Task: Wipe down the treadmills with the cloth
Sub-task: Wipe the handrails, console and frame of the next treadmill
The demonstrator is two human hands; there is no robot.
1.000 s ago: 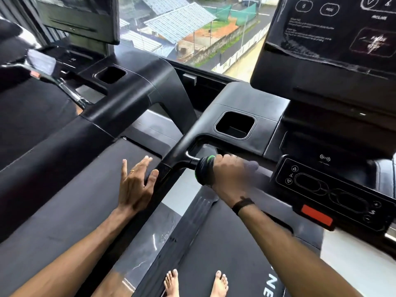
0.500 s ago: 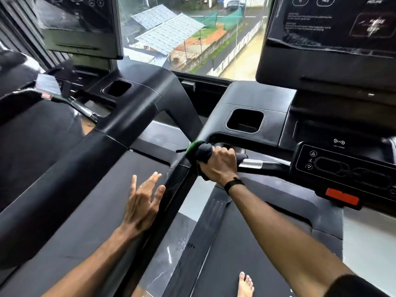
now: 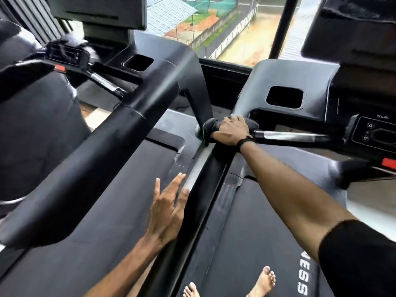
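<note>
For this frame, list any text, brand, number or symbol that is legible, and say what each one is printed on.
"ESS": white letters on the black running belt of the right treadmill, running off the bottom edge, so the word is cut short.
Arrow triangles: on the black button panel at the right; no words legible there.
Small white mark above that panel: too blurred to read.
Red tab under the panel: no text visible.
Left treadmill's black console: blurred, unreadable.
</note>
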